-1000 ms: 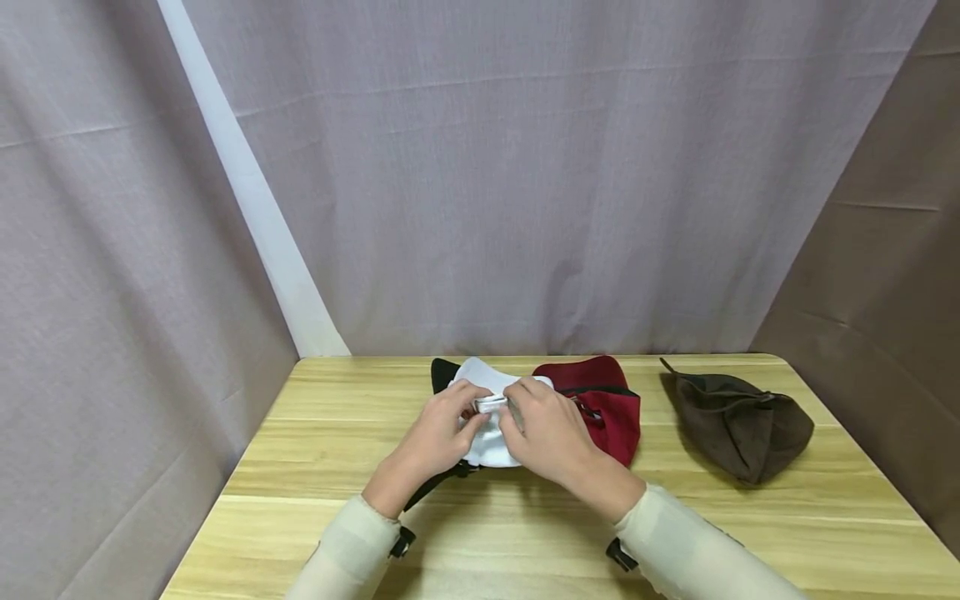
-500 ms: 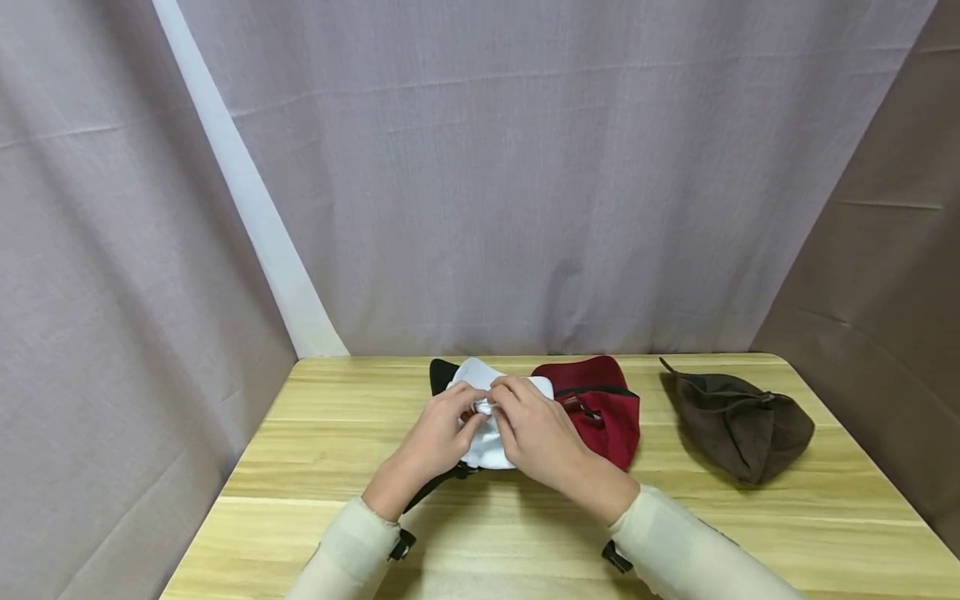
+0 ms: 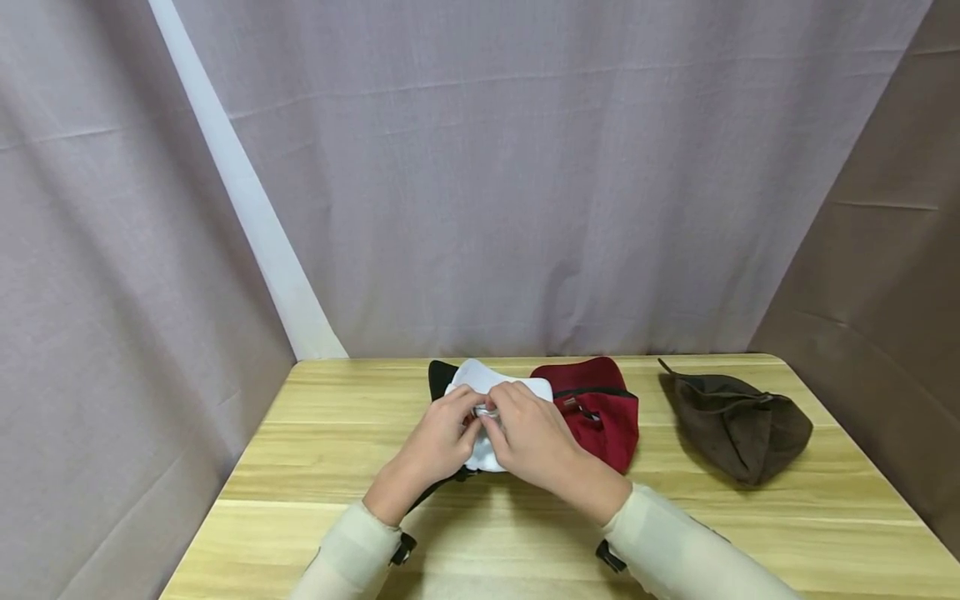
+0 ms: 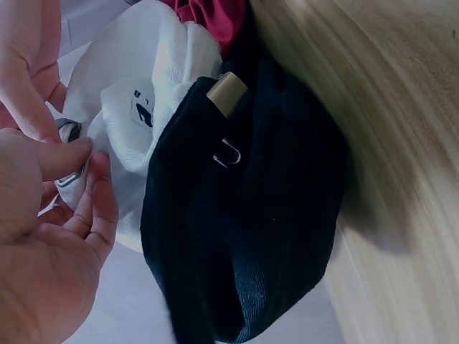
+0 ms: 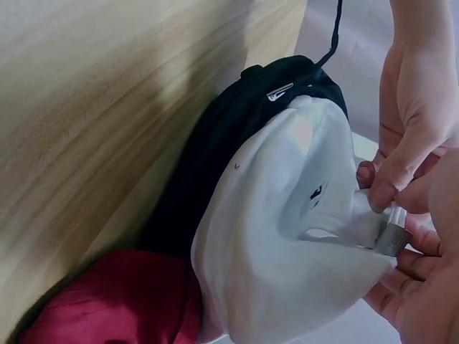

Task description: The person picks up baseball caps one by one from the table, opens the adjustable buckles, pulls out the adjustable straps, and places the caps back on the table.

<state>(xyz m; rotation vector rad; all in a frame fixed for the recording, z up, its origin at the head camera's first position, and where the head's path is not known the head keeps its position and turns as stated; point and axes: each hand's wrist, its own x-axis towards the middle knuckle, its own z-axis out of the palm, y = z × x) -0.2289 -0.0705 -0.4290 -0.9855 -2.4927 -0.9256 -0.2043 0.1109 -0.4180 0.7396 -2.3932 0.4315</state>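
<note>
A white cap (image 3: 480,372) lies against a black cap (image 4: 244,215), its brim toward the back of the table. Over its crown my two hands meet at the back strap. My left hand (image 3: 442,432) pinches the white strap (image 5: 367,215) between thumb and fingers. My right hand (image 3: 531,437) holds the metal buckle (image 5: 394,240) at the strap's other end, its fingers curled beneath. In the left wrist view the black cap shows a gold clasp (image 4: 227,94) and a small metal hook (image 4: 228,153); its loose strap hangs toward the front.
A dark red cap (image 3: 611,425) lies right beside the white one, under the right forearm's far side. Farther right sits a dark brown cap (image 3: 738,429). The wooden table (image 3: 300,467) ends at grey curtains (image 3: 480,208) behind.
My right hand has moved left, close up against the left hand, at the white cap's strap. The left hand stays about where it was; the other caps have not moved.
</note>
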